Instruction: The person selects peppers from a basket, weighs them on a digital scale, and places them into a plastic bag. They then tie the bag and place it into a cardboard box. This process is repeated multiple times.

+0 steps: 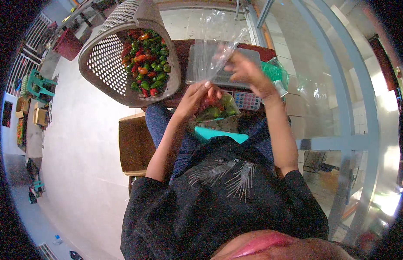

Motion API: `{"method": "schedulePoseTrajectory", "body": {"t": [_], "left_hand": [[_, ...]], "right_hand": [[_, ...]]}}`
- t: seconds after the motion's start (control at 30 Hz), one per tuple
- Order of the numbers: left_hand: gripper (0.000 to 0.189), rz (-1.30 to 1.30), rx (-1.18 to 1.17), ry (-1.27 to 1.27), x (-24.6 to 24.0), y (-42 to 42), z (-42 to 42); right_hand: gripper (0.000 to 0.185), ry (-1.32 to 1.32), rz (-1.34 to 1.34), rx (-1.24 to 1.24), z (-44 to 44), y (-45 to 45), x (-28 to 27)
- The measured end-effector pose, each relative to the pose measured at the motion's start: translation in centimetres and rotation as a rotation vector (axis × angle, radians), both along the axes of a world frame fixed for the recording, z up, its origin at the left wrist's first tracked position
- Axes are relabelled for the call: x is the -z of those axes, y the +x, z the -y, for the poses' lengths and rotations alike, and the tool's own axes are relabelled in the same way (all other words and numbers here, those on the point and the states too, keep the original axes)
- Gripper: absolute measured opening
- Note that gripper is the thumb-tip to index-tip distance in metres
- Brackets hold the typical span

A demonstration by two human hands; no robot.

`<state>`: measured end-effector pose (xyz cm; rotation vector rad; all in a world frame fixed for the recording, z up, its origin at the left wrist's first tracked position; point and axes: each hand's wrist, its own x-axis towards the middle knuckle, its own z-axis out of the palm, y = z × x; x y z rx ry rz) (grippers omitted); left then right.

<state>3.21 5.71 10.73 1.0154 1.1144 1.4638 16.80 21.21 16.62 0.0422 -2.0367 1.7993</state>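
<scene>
My left hand (196,97) is closed around the gathered neck of a clear plastic bag (206,55). The bag's lower part, with red and green peppers (217,110) inside, hangs below that hand over my lap. Its loose upper part stands up in front of a digital scale's metal platter (190,70). My right hand (247,71) is blurred beside the upper plastic, fingers bent; whether it grips the film is unclear. Left of the scale, a perforated plastic basket (104,65) lies tilted with its mouth towards me, holding many red, orange and green peppers (149,65).
The scale's keypad (248,100) faces me on a dark red table (268,51). Green plastic (275,72) lies right of the platter. A cardboard box (135,143) stands beside my left leg. A blue-grey metal frame with glass (344,97) rises at the right.
</scene>
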Motion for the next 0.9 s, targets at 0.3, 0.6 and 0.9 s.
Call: {"method": "schedulePoseTrajectory", "body": {"t": [0.3, 0.6, 0.9], "left_hand": [[0.024, -0.081, 0.047, 0.01, 0.7, 0.5, 0.2], [0.028, -0.117, 0.116, -0.039, -1.2, 0.1, 1.1], [0.029, -0.658, -0.027, 0.105, -0.3, 0.6, 0.9]], "right_hand": [[0.034, -0.451, 0.104, -0.055, 3.6, -1.6, 1.0], [0.03, -0.9, -0.323, 0.035, -0.2, -0.2, -0.3], [0.033, 0.549, -0.194, 0.678, 0.4, 6.2, -8.6]]}}
